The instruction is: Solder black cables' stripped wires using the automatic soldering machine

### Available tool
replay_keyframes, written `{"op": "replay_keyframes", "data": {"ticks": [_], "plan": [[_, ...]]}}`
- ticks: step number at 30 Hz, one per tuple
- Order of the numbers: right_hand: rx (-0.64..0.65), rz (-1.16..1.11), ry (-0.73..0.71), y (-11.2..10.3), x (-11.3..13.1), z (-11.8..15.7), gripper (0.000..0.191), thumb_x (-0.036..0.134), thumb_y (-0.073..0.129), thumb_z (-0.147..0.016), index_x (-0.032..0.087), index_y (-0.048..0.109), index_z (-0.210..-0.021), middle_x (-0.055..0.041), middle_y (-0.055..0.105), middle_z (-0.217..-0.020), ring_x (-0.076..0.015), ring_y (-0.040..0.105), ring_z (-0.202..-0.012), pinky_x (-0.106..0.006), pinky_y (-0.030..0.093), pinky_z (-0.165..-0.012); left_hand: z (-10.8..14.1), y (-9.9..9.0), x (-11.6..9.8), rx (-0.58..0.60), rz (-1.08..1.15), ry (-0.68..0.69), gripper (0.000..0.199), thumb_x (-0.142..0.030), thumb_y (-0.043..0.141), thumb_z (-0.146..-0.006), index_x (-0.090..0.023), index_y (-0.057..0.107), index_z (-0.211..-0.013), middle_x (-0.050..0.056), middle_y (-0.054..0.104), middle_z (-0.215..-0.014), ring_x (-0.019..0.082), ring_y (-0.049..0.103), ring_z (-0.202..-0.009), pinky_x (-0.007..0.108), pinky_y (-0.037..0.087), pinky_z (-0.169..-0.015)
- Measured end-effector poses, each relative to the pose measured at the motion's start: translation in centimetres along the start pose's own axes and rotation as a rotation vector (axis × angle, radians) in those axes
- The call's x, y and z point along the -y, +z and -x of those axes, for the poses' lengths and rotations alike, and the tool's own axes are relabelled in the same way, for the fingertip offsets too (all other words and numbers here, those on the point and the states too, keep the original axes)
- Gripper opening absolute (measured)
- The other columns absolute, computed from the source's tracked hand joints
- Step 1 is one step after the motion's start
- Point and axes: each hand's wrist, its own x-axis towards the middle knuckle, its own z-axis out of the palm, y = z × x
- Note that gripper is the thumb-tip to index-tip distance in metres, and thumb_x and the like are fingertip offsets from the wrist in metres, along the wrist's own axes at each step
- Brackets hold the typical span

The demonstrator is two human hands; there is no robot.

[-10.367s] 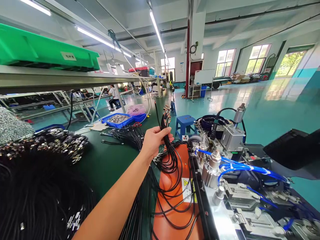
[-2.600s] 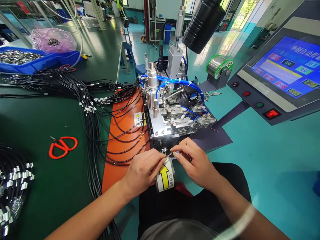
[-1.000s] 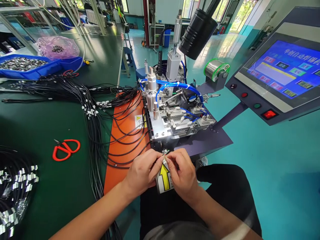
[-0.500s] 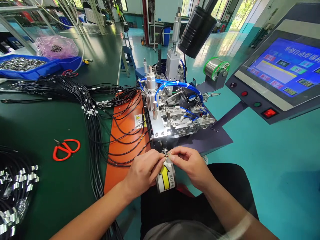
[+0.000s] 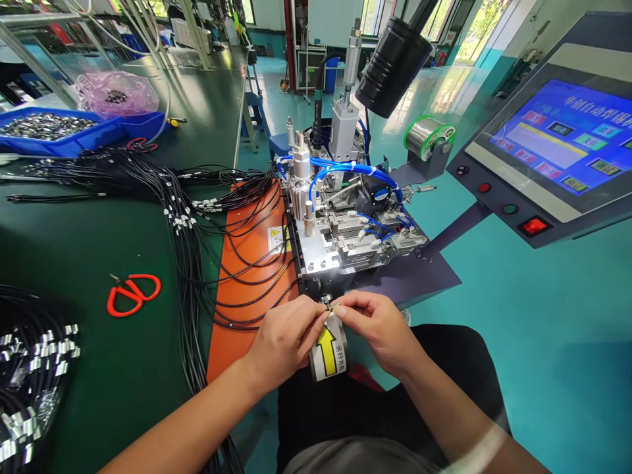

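Observation:
My left hand (image 5: 291, 329) is closed in a pinch at the front of the bench machine (image 5: 340, 243), thumb against fingertip. What it pinches is too small and covered to make out. Facing it, my right hand (image 5: 378, 329) also pinches, with a sliver of thin pale wire (image 5: 336, 307) at its fingertips. Both sets of fingertips nearly meet above a round drum (image 5: 330, 349) bearing a yellow arrow label. Just behind them sits a small metal fitting (image 5: 326, 299) on the machine's front.
Black cables (image 5: 190, 296) run over the green table (image 5: 133, 368) and an orange board (image 5: 237, 283). Red-handled snips (image 5: 132, 295) lie at left. A blue tray (image 5: 54, 131) holds small metal parts. A solder spool (image 5: 428, 138) and control screen (image 5: 563, 138) stand at right.
The view has shifted slightly. Both hands stay pinched at the same spot, and less of the pale wire shows between the fingertips.

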Motion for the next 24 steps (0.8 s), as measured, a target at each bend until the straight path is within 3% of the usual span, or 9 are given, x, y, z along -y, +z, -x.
{"op": "replay_keyframes", "data": {"ticks": [9, 14, 24], "plan": [[-0.082, -0.103, -0.062, 1.6, -0.5, -0.1, 0.019, 0.034, 0.072, -0.082, 0.017, 0.074, -0.089, -0.0051, 0.07, -0.091, -0.0163, 0.06, -0.083, -0.028, 0.048, -0.076, -0.1, 0.0, -0.1, -0.065, -0.017, -0.052, 0.01, -0.02, 0.051, -0.095, -0.017, 0.06, -0.093, 0.004, 0.063, -0.08, 0.014, 0.059, -0.073, 0.026, 0.048, -0.067], [-0.109, 0.007, -0.097, 1.7, -0.3, -0.1, 0.021, 0.036, 0.069, -0.083, 0.017, 0.075, -0.09, -0.0051, 0.069, -0.091, -0.0174, 0.06, -0.083, -0.029, 0.048, -0.075, -0.2, 0.0, -0.1, -0.059, 0.005, -0.081, 0.014, -0.023, 0.048, -0.096, -0.017, 0.061, -0.093, 0.005, 0.064, -0.081, 0.015, 0.06, -0.074, 0.027, 0.049, -0.069], [0.104, 0.382, -0.128, -1.2, 2.1, -0.7, 0.016, 0.034, 0.068, -0.082, 0.019, 0.07, -0.085, -0.0002, 0.065, -0.077, -0.0136, 0.054, -0.066, -0.026, 0.042, -0.06, -0.2, -0.2, 0.1, -0.004, 0.03, -0.039, 0.015, -0.021, 0.047, -0.096, -0.017, 0.062, -0.098, 0.005, 0.063, -0.08, 0.014, 0.058, -0.072, 0.026, 0.047, -0.065]]}}
